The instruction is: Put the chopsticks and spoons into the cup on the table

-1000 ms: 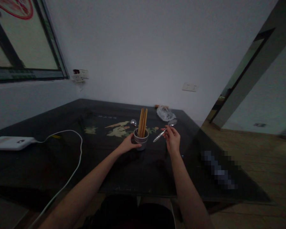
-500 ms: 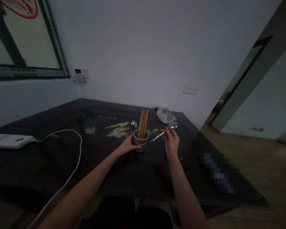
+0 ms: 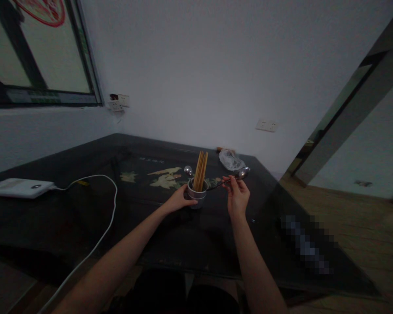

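Observation:
My left hand (image 3: 179, 199) is wrapped round the left side of a small grey cup (image 3: 197, 200) on the dark table. Several wooden chopsticks (image 3: 201, 171) stand in the cup, leaning a little to the right. A metal spoon (image 3: 188, 170) also stands in it, bowl up, at the left rim. Between its fingertips my right hand (image 3: 238, 197) pinches a second metal spoon (image 3: 243, 173). That spoon's bowl points right, and its handle end reaches to the cup's right rim; whether it touches I cannot tell.
A clear plastic bag (image 3: 232, 160) lies at the table's back edge. On the left is a white power bank (image 3: 19, 188) with a white cable (image 3: 113, 209) running to the front edge. A blurred-out dark object (image 3: 304, 244) lies at right. The black table (image 3: 144, 244) bears a bird-and-flower picture.
The spoon in my right hand has turned, its handle end now at the cup's rim instead of apart from it. My left hand stays on the cup. The view has shifted slightly.

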Demonstrator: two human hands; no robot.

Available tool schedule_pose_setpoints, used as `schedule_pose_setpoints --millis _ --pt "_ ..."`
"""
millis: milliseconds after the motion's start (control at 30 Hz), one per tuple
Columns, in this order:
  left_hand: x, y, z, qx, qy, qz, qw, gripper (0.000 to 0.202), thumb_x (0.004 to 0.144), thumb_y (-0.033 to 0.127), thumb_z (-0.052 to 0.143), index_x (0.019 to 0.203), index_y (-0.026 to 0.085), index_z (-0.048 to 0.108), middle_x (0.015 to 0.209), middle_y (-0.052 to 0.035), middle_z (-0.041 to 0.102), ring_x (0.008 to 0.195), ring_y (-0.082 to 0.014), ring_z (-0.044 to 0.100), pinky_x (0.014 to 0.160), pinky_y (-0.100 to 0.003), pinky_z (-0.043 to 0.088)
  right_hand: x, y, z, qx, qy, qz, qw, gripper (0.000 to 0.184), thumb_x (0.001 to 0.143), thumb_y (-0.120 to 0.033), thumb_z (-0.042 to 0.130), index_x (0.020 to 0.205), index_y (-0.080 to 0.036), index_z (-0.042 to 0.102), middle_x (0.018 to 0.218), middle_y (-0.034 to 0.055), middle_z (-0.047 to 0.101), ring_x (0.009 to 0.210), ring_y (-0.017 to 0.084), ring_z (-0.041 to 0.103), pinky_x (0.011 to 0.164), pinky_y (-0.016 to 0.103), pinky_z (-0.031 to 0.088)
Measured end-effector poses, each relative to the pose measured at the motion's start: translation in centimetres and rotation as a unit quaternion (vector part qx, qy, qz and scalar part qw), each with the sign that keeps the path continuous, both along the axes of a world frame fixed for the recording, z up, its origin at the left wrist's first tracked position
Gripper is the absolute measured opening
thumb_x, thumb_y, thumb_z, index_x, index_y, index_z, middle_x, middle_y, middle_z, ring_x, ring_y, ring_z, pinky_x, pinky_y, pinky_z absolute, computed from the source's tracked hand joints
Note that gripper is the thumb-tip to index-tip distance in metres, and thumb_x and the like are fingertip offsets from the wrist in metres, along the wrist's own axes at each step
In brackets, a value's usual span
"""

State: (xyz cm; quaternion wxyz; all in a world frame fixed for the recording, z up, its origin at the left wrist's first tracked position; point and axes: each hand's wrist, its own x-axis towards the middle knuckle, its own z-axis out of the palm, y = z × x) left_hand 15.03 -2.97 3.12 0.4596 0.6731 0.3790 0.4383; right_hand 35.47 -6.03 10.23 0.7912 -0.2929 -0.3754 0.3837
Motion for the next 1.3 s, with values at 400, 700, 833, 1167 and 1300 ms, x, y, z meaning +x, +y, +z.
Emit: schedule_pose_setpoints --millis 400,700,833,1167,1300 --pt "0.0 -0.1 0.2 0.019 0.007 -0.003 1.000 0.076 0.058 0.025 0.081 0.125 0.014 0.047 0.126 -0.0149 0.058 0.113 -0.0279 0.057 0.100 -0.045 0.042 -2.7 2.3 1.2 -0.018 -0.108 -0.013 0.994 0.027 0.066 -0.039 0.073 0.072 -0.013 0.065 0.068 0.0062 0.070 0.062 0.016 0.064 0.051 0.024 0.049" --pt "0.2 -0.3 0.4 0.002 -0.018 -0.013 1.000 0.077 0.057 0.025 0.082 0.125 0.013 0.047 0.124 -0.0160 0.058 0.110 -0.0287 0.059 0.096 -0.045 0.045 -4.2 3.5 -0.9 -0.044 -0.160 -0.044 0.985 0.032 0.060 -0.042 0.076 0.060 -0.015 0.059 0.055 -0.0016 0.061 0.050 0.010 0.053 0.050 0.022 0.042" --pt "0.1 -0.1 0.2 0.017 0.006 0.003 1.000 0.076 0.057 0.025 0.081 0.125 0.014 0.048 0.124 -0.0146 0.059 0.112 -0.0290 0.056 0.096 -0.045 0.044 -4.7 3.3 -1.4 -0.049 -0.223 -0.038 0.973 0.031 0.061 -0.043 0.074 0.057 -0.016 0.061 0.054 -0.0015 0.060 0.053 0.012 0.052 0.053 0.024 0.040" --pt "0.1 0.2 -0.2 0.034 0.021 0.008 0.999 0.079 0.058 0.026 0.081 0.128 0.013 0.046 0.123 -0.0152 0.058 0.112 -0.0287 0.056 0.096 -0.043 0.043 -4.7 3.3 -2.1 -0.044 -0.486 -0.137 0.862 0.019 0.072 -0.034 0.069 0.059 -0.021 0.067 0.073 0.0050 0.060 0.084 0.023 0.050 0.074 0.032 0.038" --pt "0.1 0.1 -0.1 0.039 0.028 0.009 0.999 0.078 0.058 0.025 0.081 0.127 0.014 0.047 0.123 -0.0141 0.059 0.112 -0.0281 0.056 0.098 -0.044 0.041 -4.4 3.5 -2.6 -0.049 -0.534 -0.143 0.832 0.019 0.077 -0.035 0.065 0.065 -0.022 0.071 0.079 0.0067 0.056 0.088 0.024 0.047 0.077 0.035 0.038"
